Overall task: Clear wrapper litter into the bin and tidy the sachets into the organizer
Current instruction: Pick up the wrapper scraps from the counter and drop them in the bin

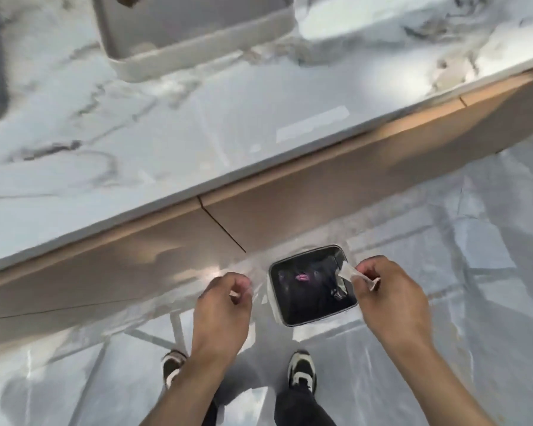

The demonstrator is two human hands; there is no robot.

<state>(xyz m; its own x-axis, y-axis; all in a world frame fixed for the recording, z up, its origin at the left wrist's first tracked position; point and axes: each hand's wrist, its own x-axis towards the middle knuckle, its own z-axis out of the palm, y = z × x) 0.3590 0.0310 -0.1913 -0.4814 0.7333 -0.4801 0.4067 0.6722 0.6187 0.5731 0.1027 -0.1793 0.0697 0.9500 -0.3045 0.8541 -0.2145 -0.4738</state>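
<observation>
— Where's the litter against my hands?

— I see my right hand (391, 296) pinching a clear wrapper (348, 272) between thumb and fingertips, over the 3 o'clock rim of the bin (274, 305). My left hand (225, 305) is curled shut just off the bin's 9 o'clock side, nipping a small pale scrap (235, 294) with something clear trailing from it.

— Both above the bin?

— Only the wrapper overhangs the opening. The left hand sits beside it, over the floor (474, 241).

— What can't you make out?

— The whole frame is smeared with blur. Inside the bin I get a dark liner, a pink thing (302, 276) and a crumpled clear bit; I can't tell what they are. A tray (197, 59) at 12 o'clock on the counter (136, 142) is cut off by the top edge, so its contents are hidden.

— Surfaces?

— The counter is glossy white marble with grey veins; under it, tan cabinet fronts (290, 207). The floor is shiny grey tile. The bin is small, squarish, round-cornered, pale outside. The tray is off-white with rounded corners. Two shoes (302, 370) show at 6 o'clock.
</observation>
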